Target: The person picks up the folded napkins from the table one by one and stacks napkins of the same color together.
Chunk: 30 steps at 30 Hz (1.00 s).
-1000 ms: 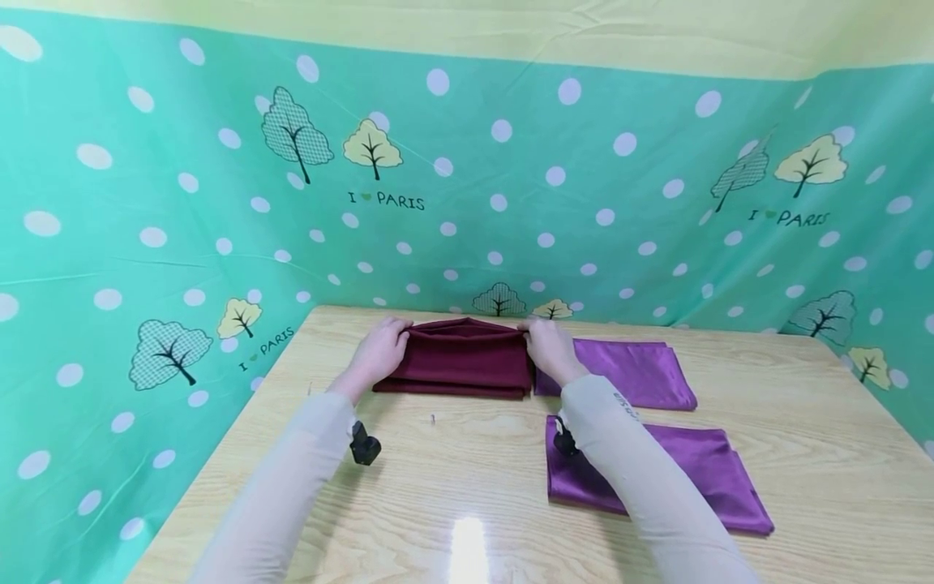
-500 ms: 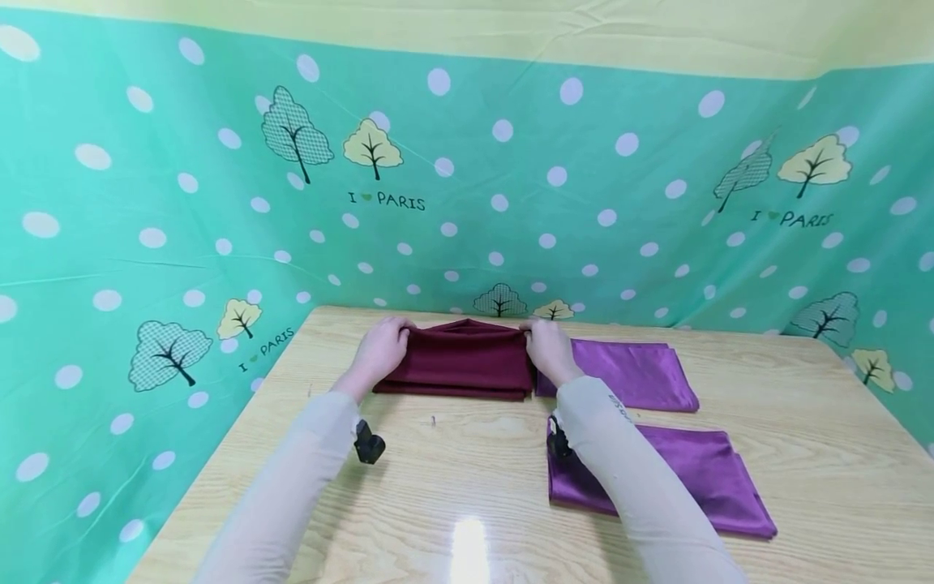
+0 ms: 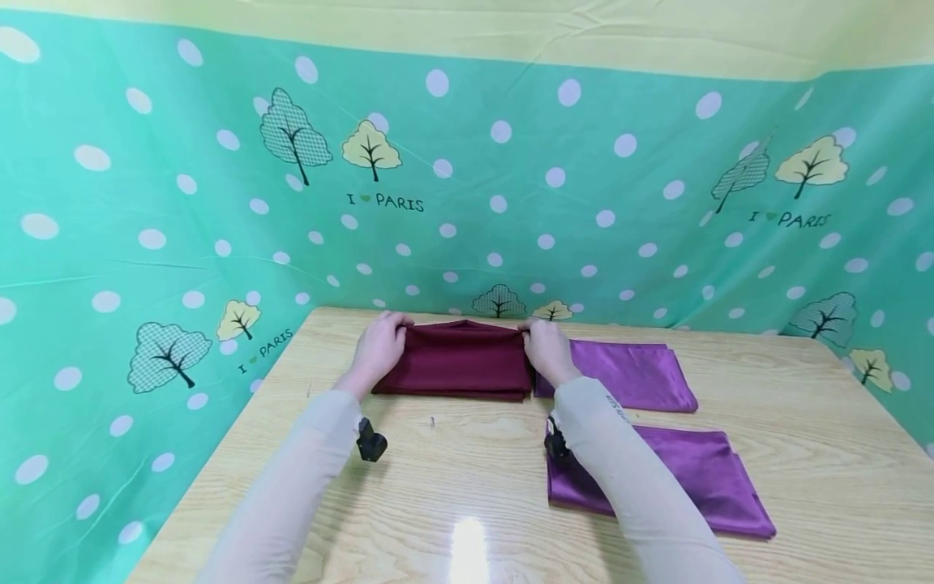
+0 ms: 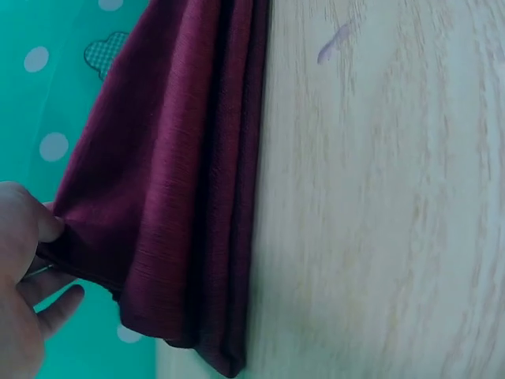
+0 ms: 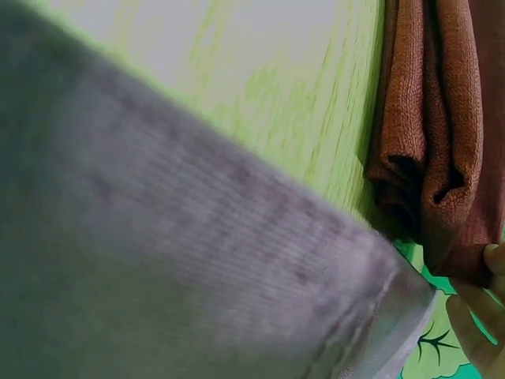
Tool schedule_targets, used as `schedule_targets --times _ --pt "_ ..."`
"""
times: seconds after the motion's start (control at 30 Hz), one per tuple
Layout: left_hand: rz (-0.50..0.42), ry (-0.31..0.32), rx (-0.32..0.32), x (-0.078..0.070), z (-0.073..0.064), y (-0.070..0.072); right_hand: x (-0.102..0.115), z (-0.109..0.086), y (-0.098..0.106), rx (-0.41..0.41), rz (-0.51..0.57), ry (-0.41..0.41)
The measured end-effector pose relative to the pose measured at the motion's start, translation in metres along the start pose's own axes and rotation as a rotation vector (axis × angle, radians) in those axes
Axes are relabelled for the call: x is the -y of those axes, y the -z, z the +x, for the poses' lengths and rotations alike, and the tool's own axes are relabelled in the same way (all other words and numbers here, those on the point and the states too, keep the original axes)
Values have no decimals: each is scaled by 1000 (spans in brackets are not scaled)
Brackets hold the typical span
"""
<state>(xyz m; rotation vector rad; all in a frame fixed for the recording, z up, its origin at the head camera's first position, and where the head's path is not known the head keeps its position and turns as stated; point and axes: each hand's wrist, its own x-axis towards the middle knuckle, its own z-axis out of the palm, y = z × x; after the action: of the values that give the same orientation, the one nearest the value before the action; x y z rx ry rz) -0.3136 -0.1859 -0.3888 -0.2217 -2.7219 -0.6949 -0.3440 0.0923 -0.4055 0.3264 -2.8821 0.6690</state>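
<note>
A folded maroon cloth [image 3: 460, 361] lies near the far edge of the table, with its back edge raised. My left hand [image 3: 381, 349] pinches its far left corner between thumb and fingers. In the left wrist view, the maroon layers [image 4: 170, 197] hang in stacked folds beside the left hand [image 4: 24, 284]. At the far right corner, my right hand [image 3: 549, 350] pinches the cloth's edge. The right wrist view shows the cloth's rolled folds [image 5: 418, 118], brownish there, above the fingers of my right hand [image 5: 481, 312].
Two folded purple satin cloths lie to the right, one farther back [image 3: 631, 375] and one nearer [image 3: 700, 470], partly under my right forearm. A wooden table [image 3: 409, 503] carries everything. A green dotted curtain [image 3: 467, 195] hangs behind it. Greyish hemmed fabric [image 5: 205, 205] fills much of the right wrist view.
The front layer's top edge has risen toward the back, narrowing the gap along the maroon cloth's far edge. Both hands keep their pinch and have shifted only slightly.
</note>
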Motion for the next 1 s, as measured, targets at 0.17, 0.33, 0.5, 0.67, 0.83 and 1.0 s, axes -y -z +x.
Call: schedule_targets --times 0.17,0.33,0.5,0.67,0.83,1.0 --pt "-15 27 35 5 -2 -2 -1 -1 1 25 -10 8" --pt "-35 68 64 8 -4 -3 -2 -4 3 51 -17 35" --pt "-81 88 102 12 -6 -4 -3 -7 7 67 -3 64" --pt "-118 85 121 14 -8 -5 -6 -9 13 96 17 46" --pt "-119 63 131 11 -12 -3 -6 -14 20 102 18 69" --pt "-104 34 134 0 -14 -5 -6 -20 29 129 16 90"
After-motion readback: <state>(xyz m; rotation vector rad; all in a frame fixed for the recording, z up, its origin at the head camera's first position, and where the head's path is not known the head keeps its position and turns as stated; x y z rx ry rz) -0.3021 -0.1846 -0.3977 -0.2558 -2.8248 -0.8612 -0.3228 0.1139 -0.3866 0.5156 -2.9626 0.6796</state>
